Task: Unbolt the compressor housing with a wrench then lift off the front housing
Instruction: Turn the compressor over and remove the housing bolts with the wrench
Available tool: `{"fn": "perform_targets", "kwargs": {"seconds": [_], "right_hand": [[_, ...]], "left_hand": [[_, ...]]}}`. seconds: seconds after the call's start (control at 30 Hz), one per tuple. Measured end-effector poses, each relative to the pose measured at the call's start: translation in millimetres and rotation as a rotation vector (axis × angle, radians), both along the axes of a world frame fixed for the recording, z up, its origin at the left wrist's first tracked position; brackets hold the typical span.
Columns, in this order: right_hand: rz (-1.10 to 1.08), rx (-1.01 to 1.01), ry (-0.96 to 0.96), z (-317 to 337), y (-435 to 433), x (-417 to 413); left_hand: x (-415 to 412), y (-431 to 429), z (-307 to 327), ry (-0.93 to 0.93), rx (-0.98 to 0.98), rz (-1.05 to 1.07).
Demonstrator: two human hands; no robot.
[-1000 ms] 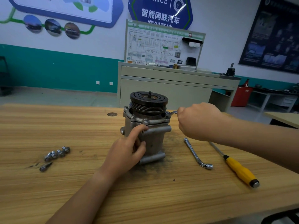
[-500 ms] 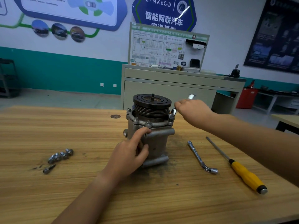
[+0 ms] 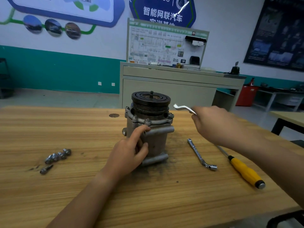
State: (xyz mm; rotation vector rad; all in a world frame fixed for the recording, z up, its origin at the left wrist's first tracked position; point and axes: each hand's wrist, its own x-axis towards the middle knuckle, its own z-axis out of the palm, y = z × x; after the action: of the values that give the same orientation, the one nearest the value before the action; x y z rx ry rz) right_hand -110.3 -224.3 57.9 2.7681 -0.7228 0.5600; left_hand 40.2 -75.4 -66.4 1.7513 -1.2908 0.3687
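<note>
Nearest us, our left hand (image 3: 130, 155) curls its fingers around the grey body of the compressor (image 3: 156, 142), which stands upright mid-counter (image 3: 98, 203) with its pulley on top. Loose bolts (image 3: 57, 156) lie at its nine o'clock, and an L-shaped socket wrench (image 3: 199, 155) and a yellow-handled screwdriver (image 3: 245, 170) at four. Farther off, at two o'clock, our right hand (image 3: 213, 124) grips the wrench (image 3: 184, 108), its end in the air beside the pulley.

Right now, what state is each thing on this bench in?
compressor, upright on the table, front housing on.
wrench, held in the air, off the compressor.
left hand, grips the compressor body.
right hand, grips the wrench.
socket wrench, lying flat.
yellow-handled screwdriver, lying flat.
loose bolts, lying left of the compressor.
</note>
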Motion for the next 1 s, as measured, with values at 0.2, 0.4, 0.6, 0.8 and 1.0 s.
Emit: {"fn": "perform_targets", "kwargs": {"seconds": [0.2,0.4,0.6,0.8,1.0], "right_hand": [[-0.053,-0.161,0.230,1,12,13],[0.058,-0.440,0.436,15,16,15],[0.132,-0.483,0.483,18,-33,16],[0.149,-0.467,0.301,7,-49,63],[0.193,-0.188,-0.232,-25,-59,64]], "left_hand": [[-1,1,0,-0.009,-0.010,-0.006],[-1,2,0,0.000,-0.024,-0.022],[1,1,0,-0.047,-0.045,-0.019],[4,0,0,-0.054,-0.041,-0.016],[2,2,3,-0.104,-0.060,0.008]]}}
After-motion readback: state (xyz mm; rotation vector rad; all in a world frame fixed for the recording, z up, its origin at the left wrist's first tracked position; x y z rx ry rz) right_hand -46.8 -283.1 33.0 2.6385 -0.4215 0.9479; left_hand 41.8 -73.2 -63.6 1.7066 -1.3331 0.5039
